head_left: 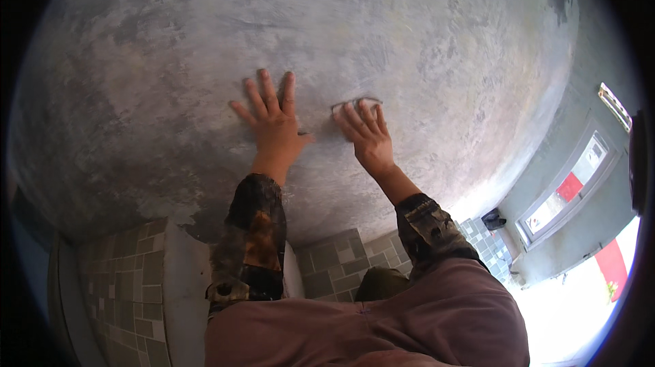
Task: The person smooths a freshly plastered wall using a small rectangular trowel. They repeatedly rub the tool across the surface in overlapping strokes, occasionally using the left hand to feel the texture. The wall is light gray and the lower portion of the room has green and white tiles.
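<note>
A grey, patchy plastered wall [423,46] fills most of the view. My left hand [274,118] lies flat against it, fingers spread, with nothing in it. To its right, my right hand [372,138] presses a small pale sheet with a dark edge, which looks like a folded piece of sandpaper [339,107], against the wall. The fingers cover most of that sheet, so its face toward the wall is hidden. Both forearms reach up from below in dark patterned sleeves.
Below is a floor of grey patterned tiles [331,261]. A pale upright slab or low wall [185,285] stands at lower left. On the right are a framed window [566,186], a dark bundle [492,219] and a bright opening [573,312].
</note>
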`<control>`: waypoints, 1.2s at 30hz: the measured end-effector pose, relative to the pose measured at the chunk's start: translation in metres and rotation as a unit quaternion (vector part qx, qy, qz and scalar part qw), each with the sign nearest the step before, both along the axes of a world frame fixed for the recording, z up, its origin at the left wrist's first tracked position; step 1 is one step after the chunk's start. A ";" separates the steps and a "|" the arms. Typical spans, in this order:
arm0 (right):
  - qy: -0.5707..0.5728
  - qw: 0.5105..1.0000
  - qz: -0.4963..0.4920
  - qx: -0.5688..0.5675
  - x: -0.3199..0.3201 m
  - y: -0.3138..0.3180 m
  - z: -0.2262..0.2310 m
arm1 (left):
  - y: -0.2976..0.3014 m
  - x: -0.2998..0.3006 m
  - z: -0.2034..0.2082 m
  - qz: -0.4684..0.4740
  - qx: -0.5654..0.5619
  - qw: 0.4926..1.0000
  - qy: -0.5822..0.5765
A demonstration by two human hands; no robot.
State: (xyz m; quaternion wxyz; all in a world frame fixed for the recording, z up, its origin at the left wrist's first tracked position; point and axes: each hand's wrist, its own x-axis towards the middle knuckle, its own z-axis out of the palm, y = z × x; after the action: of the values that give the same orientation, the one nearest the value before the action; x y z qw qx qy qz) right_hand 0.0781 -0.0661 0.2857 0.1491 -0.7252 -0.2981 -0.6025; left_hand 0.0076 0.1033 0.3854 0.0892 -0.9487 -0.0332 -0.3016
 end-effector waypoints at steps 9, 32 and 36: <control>0.070 0.996 -0.006 -0.057 -0.004 -0.013 -0.019 | 0.001 0.001 -0.003 -0.010 0.020 0.999 -0.028; 0.152 0.978 -0.001 0.143 0.017 -0.060 -0.110 | -0.069 0.077 -0.109 -0.120 0.203 0.948 -0.213; 0.145 0.976 -0.011 0.164 0.037 -0.064 -0.125 | -0.068 0.082 -0.119 -0.123 0.212 0.942 -0.230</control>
State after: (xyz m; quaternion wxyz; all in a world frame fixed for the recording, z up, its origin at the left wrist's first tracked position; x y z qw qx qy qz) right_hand 0.1146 -0.1300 0.1606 0.3010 -0.7739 -0.1630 -0.5328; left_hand 0.0896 0.0350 0.2662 0.2405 -0.8091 0.1287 -0.5205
